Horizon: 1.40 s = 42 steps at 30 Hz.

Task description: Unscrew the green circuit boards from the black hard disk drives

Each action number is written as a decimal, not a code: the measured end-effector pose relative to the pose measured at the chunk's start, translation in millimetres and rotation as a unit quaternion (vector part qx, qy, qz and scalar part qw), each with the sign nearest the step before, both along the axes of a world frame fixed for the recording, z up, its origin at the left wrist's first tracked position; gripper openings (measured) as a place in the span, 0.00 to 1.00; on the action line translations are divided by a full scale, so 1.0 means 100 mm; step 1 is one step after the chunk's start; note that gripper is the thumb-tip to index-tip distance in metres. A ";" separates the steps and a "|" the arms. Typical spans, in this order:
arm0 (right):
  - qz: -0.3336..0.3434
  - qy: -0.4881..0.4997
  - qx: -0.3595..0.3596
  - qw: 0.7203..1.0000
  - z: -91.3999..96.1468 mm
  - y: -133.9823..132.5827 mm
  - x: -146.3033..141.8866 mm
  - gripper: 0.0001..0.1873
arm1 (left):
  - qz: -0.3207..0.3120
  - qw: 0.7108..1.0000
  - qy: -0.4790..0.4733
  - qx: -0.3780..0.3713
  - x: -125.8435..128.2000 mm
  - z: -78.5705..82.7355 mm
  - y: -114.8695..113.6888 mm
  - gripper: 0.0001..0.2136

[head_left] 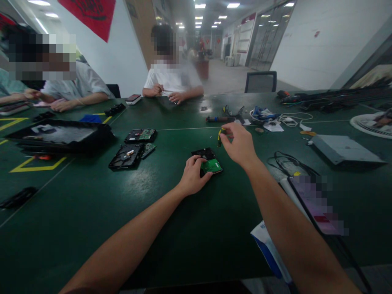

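A black hard drive (pixel 204 154) with a green circuit board (pixel 212 165) on top lies on the green table in front of me. My left hand (pixel 195 176) grips it along its left and near side, thumb and fingers around the edge. Just above and right of the drive, my right hand (pixel 240 143) pinches a short yellow-and-black screwdriver (pixel 219 138), held roughly upright. Its tip is apart from the drive. To the left lie another hard drive (pixel 141 135), a black drive casing (pixel 126 158) and a small loose circuit board (pixel 148 150).
Black trays (pixel 61 136) are stacked at the left. A grey metal box (pixel 346 149), cables (pixel 278 157) and a propped phone (pixel 315 204) stand on the right, near my forearm. An electric screwdriver-like tool (pixel 217 119) lies farther back. Other people sit across the table (pixel 153 228).
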State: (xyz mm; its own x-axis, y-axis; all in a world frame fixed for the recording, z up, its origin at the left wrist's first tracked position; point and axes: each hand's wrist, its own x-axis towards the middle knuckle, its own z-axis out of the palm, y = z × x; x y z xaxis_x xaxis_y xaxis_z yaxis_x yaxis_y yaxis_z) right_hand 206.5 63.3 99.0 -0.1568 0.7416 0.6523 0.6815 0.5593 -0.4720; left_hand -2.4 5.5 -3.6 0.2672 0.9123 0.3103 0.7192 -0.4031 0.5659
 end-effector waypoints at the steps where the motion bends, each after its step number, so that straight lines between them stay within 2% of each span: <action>1: 0.001 0.004 -0.002 1.000 -0.01 0.01 0.00 0.11 | 0.000 1.000 -0.001 -0.001 0.00 0.00 0.00 0.24; 9: 0.000 -0.006 0.000 1.000 0.01 -0.01 -0.01 0.14 | -0.001 1.000 -0.002 -0.003 0.00 0.02 -0.01 0.24; 13: -0.005 0.001 0.013 1.000 0.01 -0.02 -0.01 0.11 | -0.001 1.000 -0.003 -0.005 0.00 0.02 0.00 0.24; 19: -0.014 0.037 -0.016 0.999 -0.03 0.03 0.00 0.09 | -0.003 1.000 -0.008 -0.005 0.00 0.01 0.00 0.24; 26: -0.036 -0.021 0.017 0.999 0.01 -0.02 -0.02 0.09 | -0.004 1.000 -0.004 0.000 0.00 0.00 0.00 0.24; 42: -0.036 0.003 -0.035 0.999 -0.05 -0.02 -0.05 0.12 | 0.001 1.000 -0.004 -0.011 0.01 0.03 -0.02 0.23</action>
State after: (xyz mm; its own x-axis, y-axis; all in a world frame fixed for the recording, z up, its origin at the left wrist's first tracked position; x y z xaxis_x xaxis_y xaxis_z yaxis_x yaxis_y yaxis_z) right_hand 201.3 61.3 94.5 -0.0967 0.7943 0.5998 0.7160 0.4741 -0.5124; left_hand -1.5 4.0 -0.2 0.2618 0.9195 0.2934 0.7153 -0.3889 0.5806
